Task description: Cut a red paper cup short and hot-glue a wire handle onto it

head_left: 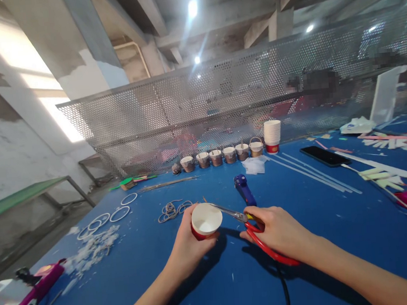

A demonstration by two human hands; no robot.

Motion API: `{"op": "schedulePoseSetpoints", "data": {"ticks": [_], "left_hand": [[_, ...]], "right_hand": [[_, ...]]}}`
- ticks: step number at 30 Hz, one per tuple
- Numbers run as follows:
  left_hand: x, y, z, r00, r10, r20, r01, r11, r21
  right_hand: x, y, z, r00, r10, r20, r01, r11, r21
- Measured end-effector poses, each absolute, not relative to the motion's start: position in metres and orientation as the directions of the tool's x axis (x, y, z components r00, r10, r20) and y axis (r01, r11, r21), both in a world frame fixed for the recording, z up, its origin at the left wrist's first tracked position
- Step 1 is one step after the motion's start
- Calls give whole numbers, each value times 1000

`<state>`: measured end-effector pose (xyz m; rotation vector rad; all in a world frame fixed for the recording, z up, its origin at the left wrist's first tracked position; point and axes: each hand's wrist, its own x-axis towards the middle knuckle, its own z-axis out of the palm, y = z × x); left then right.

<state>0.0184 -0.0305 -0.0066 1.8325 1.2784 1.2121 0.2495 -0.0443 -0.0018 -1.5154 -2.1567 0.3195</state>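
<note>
Head view: left hand (189, 243) had its grip curled around a paper cup (207, 220), white inside, red low on the outside, mouth tipped toward the camera, held above the blue worktop (208, 287). Right hand (279, 226) gripped red-handled scissors (271, 253), fingers at the handles, blades pointing left to the cup's rim; couldn't tell whether the blades were touching it or how far apart they were.

Blue tool (244, 190) lay just beyond the right hand. Tangled cord (173, 212) sat near the left hand, on its far side. White rings (119, 214) and white scraps (91, 250) lay left, near a pink power strip (32, 292). Toward the back: six brown-and-white small cups (229, 155) in a row, one with an arched handle, then a stack of paper cups (272, 134) at the row's right end. Long pale strips (310, 174) lay right of centre, black phone (325, 156) beside them. Perforated metal screen (192, 110) stood behind.
</note>
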Motion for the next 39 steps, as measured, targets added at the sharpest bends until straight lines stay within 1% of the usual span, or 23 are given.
{"op": "schedulePoseSetpoints", "data": {"ticks": [7, 11, 18, 26, 33, 36, 39], "left_hand": [[15, -29, -15, 112, 928, 354, 400, -368, 839], [16, -29, -14, 110, 924, 366, 403, -378, 833], [19, -31, -11, 109, 923, 369, 405, -380, 832], [16, -28, -10, 104, 942, 318, 392, -333, 858], [17, -31, -4, 169, 943, 288, 401, -333, 854], [18, -32, -1, 178, 946, 271, 404, -321, 857], [18, -30, 2, 148, 953, 264, 407, -302, 862]], "right_hand": [[248, -46, 2, -277, 929, 245, 817, 361, -449], [249, -45, 2, -278, 926, 255, 821, 367, -437], [250, -46, 2, -290, 927, 237, 812, 370, -451], [247, -47, 1, -292, 930, 223, 799, 365, -477], [250, -42, 0, -291, 925, 243, 819, 372, -436], [250, -43, 2, -289, 928, 234, 805, 368, -466], [252, -43, 4, -272, 932, 237, 783, 358, -509]]}}
